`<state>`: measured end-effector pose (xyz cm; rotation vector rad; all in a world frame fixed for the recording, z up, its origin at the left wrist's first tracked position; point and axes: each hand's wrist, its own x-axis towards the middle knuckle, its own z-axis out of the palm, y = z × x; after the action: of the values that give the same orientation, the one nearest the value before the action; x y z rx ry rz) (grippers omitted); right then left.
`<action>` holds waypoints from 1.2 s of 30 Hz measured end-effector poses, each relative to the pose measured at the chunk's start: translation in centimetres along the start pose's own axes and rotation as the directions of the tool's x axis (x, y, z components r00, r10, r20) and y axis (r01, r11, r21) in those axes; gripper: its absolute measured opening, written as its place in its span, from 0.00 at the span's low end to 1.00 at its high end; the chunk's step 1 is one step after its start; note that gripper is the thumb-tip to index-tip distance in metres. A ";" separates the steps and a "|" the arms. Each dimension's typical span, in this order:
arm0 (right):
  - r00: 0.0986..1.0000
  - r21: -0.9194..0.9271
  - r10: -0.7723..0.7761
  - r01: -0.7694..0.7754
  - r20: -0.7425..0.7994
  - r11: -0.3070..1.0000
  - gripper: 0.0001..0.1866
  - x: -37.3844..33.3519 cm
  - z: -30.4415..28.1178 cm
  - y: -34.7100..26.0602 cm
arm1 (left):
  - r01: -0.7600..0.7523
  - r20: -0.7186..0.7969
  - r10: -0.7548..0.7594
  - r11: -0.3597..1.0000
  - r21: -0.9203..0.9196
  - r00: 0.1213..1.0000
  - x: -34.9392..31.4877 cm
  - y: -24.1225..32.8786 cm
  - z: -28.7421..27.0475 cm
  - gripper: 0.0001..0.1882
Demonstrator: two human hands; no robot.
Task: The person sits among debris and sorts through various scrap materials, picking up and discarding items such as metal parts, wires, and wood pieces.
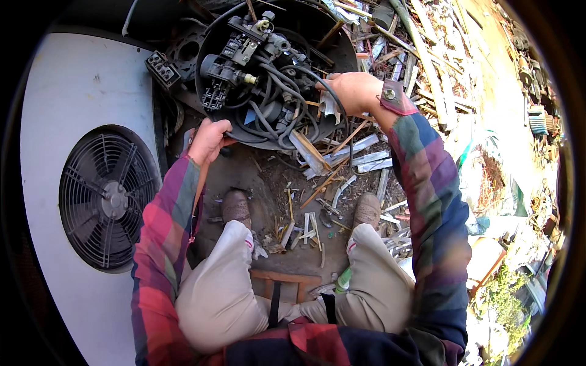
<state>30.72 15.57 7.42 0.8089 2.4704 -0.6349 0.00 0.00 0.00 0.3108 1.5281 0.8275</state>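
Note:
A round black metal housing full of grey cables and black electrical parts is held tilted in front of me. My left hand grips its lower left rim. Over at the right rim, my right hand is closed on the edge beside a bent metal strip. Both forearms wear red, green and blue plaid sleeves. My knees and brown shoes are below, on the dirt.
A white appliance casing with a black fan grille lies to my left. Scrap wood slats and metal strips litter the ground ahead and to the right. A black terminal block sits at the housing's upper left.

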 end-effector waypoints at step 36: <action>0.642 -0.002 0.657 -0.714 0.395 0.700 0.20 -32.5 23.1 -5.7 | -0.020 0.085 0.014 0.997 0.075 0.996 -0.3 1.4 0.4 0.12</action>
<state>56.98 -15.02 8.73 1.4435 1.5856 -0.6085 0.07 0.90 1.17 0.4107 1.4815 0.7616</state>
